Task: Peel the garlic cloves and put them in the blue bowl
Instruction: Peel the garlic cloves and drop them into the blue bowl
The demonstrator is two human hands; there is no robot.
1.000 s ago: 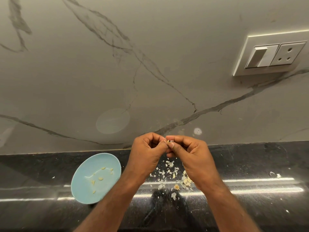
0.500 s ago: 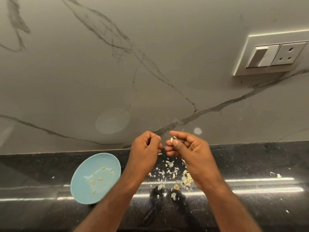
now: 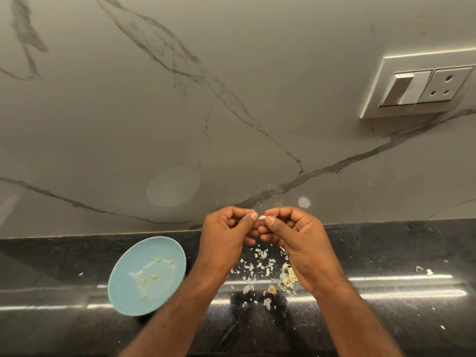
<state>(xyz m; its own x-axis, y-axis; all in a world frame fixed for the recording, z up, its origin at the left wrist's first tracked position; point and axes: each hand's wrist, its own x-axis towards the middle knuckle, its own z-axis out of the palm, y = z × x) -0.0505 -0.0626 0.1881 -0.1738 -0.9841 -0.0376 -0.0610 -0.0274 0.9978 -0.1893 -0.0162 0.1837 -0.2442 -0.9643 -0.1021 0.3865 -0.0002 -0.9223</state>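
Garlic clove [image 3: 262, 217] is pinched by right hand [image 3: 301, 238]; left hand [image 3: 226, 235] is curled alongside, hold unclear. Blue bowl [image 3: 116, 279] is set lower-left, nearer left hand.

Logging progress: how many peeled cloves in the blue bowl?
6 cloves in the blue bowl: three by the far side, one central, one left, one nearest. Tiny; approximate.

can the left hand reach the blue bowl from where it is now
Probably yes. The left hand is raised, busy at the garlic clove the right hand pinches, but the blue bowl sits on the counter right beside its forearm with nothing between.
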